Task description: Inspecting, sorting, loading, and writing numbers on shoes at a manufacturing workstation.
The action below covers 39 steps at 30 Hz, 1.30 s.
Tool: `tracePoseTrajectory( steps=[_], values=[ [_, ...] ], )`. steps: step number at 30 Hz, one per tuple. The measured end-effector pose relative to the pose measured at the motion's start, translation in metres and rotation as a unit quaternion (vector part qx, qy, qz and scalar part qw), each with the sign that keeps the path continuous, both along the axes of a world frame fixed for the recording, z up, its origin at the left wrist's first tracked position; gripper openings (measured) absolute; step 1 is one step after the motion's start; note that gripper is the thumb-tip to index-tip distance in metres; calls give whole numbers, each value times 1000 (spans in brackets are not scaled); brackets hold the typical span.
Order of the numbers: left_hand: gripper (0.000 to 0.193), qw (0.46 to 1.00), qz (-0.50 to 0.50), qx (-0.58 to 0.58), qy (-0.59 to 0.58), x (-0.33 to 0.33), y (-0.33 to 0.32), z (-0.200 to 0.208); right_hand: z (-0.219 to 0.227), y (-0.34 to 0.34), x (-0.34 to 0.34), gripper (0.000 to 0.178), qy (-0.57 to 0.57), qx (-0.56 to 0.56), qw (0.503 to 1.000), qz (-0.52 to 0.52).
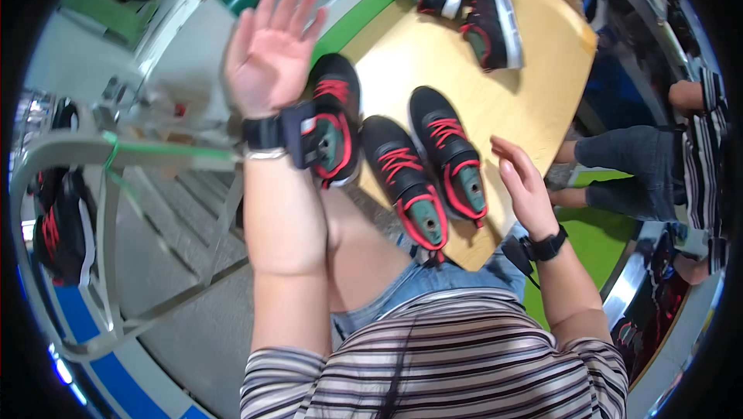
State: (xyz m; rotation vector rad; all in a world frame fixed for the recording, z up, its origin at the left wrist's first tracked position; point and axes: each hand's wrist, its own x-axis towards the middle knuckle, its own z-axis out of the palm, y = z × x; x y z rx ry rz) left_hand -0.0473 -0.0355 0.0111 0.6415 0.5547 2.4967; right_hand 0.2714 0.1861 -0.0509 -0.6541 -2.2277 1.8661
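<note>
Left hand: I see my left hand (271,44) raised, palm open, fingers spread — holding nothing, above the black-and-red shoe (334,121) at the board's left edge.
Right hand: my right hand (525,187) is open and flat, fingers together, just beside the rightmost shoe (449,152) of the near group.
Where the shoes lie: on the wooden board (534,102) over my lap.
Doing it well: I judge the right hand should close on the shoe's side before any lift — not its laces.
Count, near shoes: three.
Count, far shoes: two, at the board's far end (468,1).
Count, bare hands: two.
</note>
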Motion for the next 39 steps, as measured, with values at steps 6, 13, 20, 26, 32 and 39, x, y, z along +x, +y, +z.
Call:
tracePoseTrajectory(
  steps=[6, 13, 20, 26, 32, 39],
  values=[
    [69, 1000, 1, -12, -2, -3, 0, -6, 21, 48, -77, 42, 105, 326, 938, 48],
    [68, 997, -20, -70, 38, 0, 8, -2, -32, 96, -152, 115, -23, 578, 816, 0],
    [68, 996, -45, -64, 37, 1, 15, -5, -58, 191, -101, 78, 100, 37, 971, -215],
    [64, 995, -58, -75, 18, 9, 23, -12, -56, 112, -40, 64, 110, 93, 968, -203],
    [63, 991, -102, -84, 9, 20, 31, -22, -72, 88, -16, 100, 4, 304, 927, -218],
    [57, 962, -124, -239, 39, 37, 52, -33, -16, 119, -92, 39, 154, -183, 930, -280]
  ],
)
